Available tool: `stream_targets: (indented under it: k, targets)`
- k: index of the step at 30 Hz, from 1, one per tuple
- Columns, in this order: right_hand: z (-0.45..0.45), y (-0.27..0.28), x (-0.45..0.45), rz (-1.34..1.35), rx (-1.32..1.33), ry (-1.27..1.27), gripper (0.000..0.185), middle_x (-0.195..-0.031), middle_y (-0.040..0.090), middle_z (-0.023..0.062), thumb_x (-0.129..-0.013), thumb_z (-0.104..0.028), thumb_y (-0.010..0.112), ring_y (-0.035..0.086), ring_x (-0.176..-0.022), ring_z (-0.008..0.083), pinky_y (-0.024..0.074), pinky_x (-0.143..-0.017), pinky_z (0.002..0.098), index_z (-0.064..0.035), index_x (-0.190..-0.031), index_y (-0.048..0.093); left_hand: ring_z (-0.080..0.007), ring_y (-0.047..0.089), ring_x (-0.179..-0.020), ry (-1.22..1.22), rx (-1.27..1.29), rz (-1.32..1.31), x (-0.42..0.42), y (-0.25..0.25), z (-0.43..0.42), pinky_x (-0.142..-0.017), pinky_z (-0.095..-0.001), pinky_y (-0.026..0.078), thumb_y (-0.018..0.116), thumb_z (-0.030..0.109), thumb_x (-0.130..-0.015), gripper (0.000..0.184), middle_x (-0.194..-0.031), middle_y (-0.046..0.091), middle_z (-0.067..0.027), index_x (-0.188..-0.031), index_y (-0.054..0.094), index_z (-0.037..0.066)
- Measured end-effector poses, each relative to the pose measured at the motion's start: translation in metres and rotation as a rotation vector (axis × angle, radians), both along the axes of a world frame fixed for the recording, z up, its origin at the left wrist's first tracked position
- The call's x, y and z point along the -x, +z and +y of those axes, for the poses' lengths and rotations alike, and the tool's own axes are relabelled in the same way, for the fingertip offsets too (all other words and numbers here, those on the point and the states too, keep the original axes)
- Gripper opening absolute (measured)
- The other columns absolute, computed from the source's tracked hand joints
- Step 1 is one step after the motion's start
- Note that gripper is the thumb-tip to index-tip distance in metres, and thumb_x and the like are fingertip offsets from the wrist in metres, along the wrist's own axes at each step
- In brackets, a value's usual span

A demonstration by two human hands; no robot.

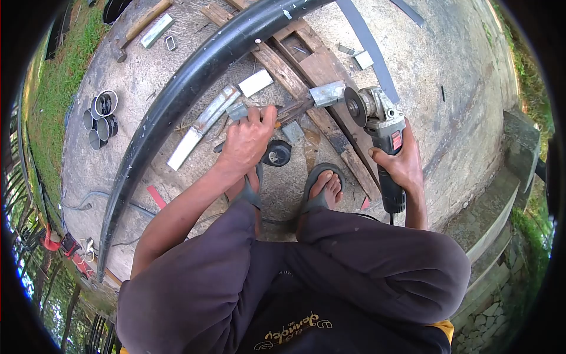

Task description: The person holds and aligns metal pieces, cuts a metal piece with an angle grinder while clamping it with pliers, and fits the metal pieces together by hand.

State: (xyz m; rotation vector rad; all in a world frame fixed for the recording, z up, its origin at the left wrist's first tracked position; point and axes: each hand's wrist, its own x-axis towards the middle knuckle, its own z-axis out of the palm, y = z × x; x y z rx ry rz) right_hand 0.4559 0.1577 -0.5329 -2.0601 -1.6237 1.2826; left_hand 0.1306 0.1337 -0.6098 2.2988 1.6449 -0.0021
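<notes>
My left hand is closed around the handles of dark pliers. Their jaws clamp a short piece of galvanized metal tube, held over the wooden planks. My right hand wraps around the body of an angle grinder, thumb on the near side. The grinder's disc stands upright just right of the tube piece; I cannot tell whether they touch. Beneath and beside my left hand lie small metal offcuts and a black round object on the concrete.
A long curved black pipe arcs across the left side. Wooden planks lie ahead of my feet. A hammer, metal tube lengths, black ring-like pieces and a flat grey strip lie around.
</notes>
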Motion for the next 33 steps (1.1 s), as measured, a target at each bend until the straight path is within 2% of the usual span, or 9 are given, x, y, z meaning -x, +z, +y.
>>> stream_targets:
  k: [4, 7, 10, 12, 15, 19, 24, 28, 33]
  targets:
    - [-0.004, 0.000, 0.003, -0.030, 0.013, -0.007, 0.080, -0.108, 0.073, 0.0226, -0.069, -0.016, 0.079, 0.073, -0.099, 0.0318, 0.0545, -0.091, 0.0417, 0.0003, -0.141, 0.048, -0.0424, 0.071, -0.073, 0.087, 0.203, -0.183, -0.001, 0.003, 0.001, -0.065, -0.0488, 0.059, 0.067, 0.001, -0.085, 0.031, -0.088, 0.065, -0.0231, -0.108, 0.047, 0.003]
    - [-0.004, 0.001, 0.003, -0.029, 0.042, 0.001, 0.080, -0.107, 0.073, 0.0226, -0.069, -0.016, 0.079, 0.073, -0.098, 0.0321, 0.0547, -0.091, 0.0421, 0.0010, -0.141, 0.048, -0.0547, 0.066, -0.084, 0.027, 0.291, -0.240, -0.001, -0.003, -0.003, -0.072, -0.0612, 0.051, 0.060, -0.001, -0.087, 0.031, -0.093, 0.064, -0.0290, -0.113, 0.044, 0.002]
    - [-0.006, 0.001, 0.001, -0.038, 0.062, 0.008, 0.082, -0.107, 0.073, 0.0229, -0.068, -0.018, 0.079, 0.073, -0.098, 0.0323, 0.0549, -0.090, 0.0426, 0.0012, -0.141, 0.047, -0.0566, 0.064, -0.083, 0.120, 0.235, -0.340, -0.006, -0.001, -0.008, -0.074, -0.0619, 0.049, 0.053, -0.006, -0.085, 0.031, -0.089, 0.065, -0.0311, -0.114, 0.044, 0.001]
    - [-0.007, -0.002, -0.001, -0.036, 0.055, 0.002, 0.084, -0.107, 0.074, 0.0234, -0.068, -0.018, 0.079, 0.073, -0.098, 0.0327, 0.0550, -0.090, 0.0428, 0.0014, -0.142, 0.046, -0.0560, 0.066, -0.084, 0.207, 0.357, -0.303, -0.009, 0.009, -0.007, -0.076, -0.0622, 0.051, 0.056, -0.005, -0.083, 0.030, -0.088, 0.065, -0.0326, -0.110, 0.044, -0.001]
    - [-0.007, 0.000, 0.000, -0.024, 0.074, -0.012, 0.073, -0.106, 0.071, 0.0159, -0.068, -0.013, 0.077, 0.067, -0.094, 0.0239, 0.0525, -0.089, 0.0381, 0.0009, -0.135, 0.052, -0.0575, 0.065, -0.084, 0.308, 0.439, -0.327, -0.010, 0.006, -0.011, -0.077, -0.0625, 0.049, 0.057, -0.002, -0.085, 0.028, -0.084, 0.065, -0.0350, -0.110, 0.046, -0.002]
    - [0.000, 0.000, 0.003, -0.088, 0.084, 0.055, 0.081, -0.109, 0.071, 0.0206, -0.067, -0.017, 0.077, 0.070, -0.097, 0.0300, 0.0529, -0.091, 0.0395, 0.0024, -0.140, 0.048, -0.0576, 0.066, -0.085, 0.308, 0.442, -0.278, -0.008, -0.001, -0.010, -0.078, -0.0630, 0.050, 0.057, 0.002, -0.085, 0.020, -0.084, 0.064, -0.0368, -0.101, 0.049, -0.006]
    - [0.007, 0.000, 0.007, -0.116, 0.089, 0.095, 0.088, -0.108, 0.072, 0.0242, -0.066, -0.019, 0.077, 0.072, -0.099, 0.0359, 0.0534, -0.092, 0.0417, 0.0021, -0.145, 0.045, -0.0570, 0.065, -0.089, 0.325, 0.490, -0.308, -0.006, 0.001, -0.004, -0.081, -0.0615, 0.049, 0.058, 0.005, -0.089, 0.016, -0.084, 0.065, -0.0371, -0.098, 0.054, -0.007]
    - [0.007, -0.005, 0.004, -0.134, 0.070, 0.121, 0.090, -0.107, 0.073, 0.0237, -0.066, -0.018, 0.076, 0.072, -0.098, 0.0364, 0.0539, -0.091, 0.0422, 0.0015, -0.147, 0.044, -0.0566, 0.065, -0.091, 0.352, 0.588, -0.371, -0.002, 0.006, 0.007, -0.083, -0.0594, 0.050, 0.060, 0.008, -0.090, 0.019, -0.087, 0.066, -0.0375, -0.099, 0.061, -0.008]
    - [0.009, -0.007, 0.003, -0.145, 0.079, 0.135, 0.089, -0.107, 0.073, 0.0233, -0.066, -0.018, 0.076, 0.072, -0.097, 0.0364, 0.0540, -0.091, 0.0422, 0.0014, -0.147, 0.044, -0.0550, 0.067, -0.091, 0.338, 0.552, -0.310, -0.004, 0.010, 0.007, -0.083, -0.0590, 0.051, 0.060, 0.008, -0.090, 0.019, -0.087, 0.067, -0.0375, -0.100, 0.062, -0.008]
